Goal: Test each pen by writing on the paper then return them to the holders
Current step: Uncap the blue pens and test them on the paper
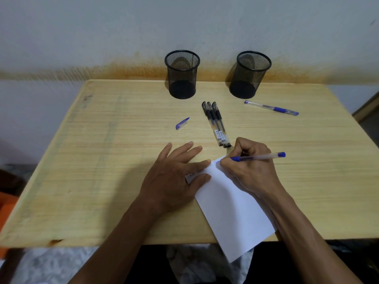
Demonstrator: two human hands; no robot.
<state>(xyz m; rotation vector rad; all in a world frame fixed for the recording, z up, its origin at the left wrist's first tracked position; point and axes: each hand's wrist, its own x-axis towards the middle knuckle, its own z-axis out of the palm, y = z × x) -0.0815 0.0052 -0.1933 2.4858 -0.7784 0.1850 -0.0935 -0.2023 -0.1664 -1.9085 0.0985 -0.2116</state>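
Two hands are working near the tabletop's front edge: the right hand (pixel 249 169) is gripping an uncapped blue pen (pixel 258 157) and writing on the paper (pixel 229 203), while the left hand (pixel 174 177) is lying open and flat, pinning the sheet. Its cap (pixel 182 123) is waiting mid-tabletop. Three black pens (pixel 216 124) and another blue pen (pixel 271 107) are lying before both empty mesh holders (pixel 182 74) along the back edge.

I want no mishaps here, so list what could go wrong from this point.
1. The paper hangs over the table's near edge; it may slip if the left hand lifts.
2. The loose blue cap lies far from the pen in the right hand and could be forgotten.
3. The three black pens could roll.
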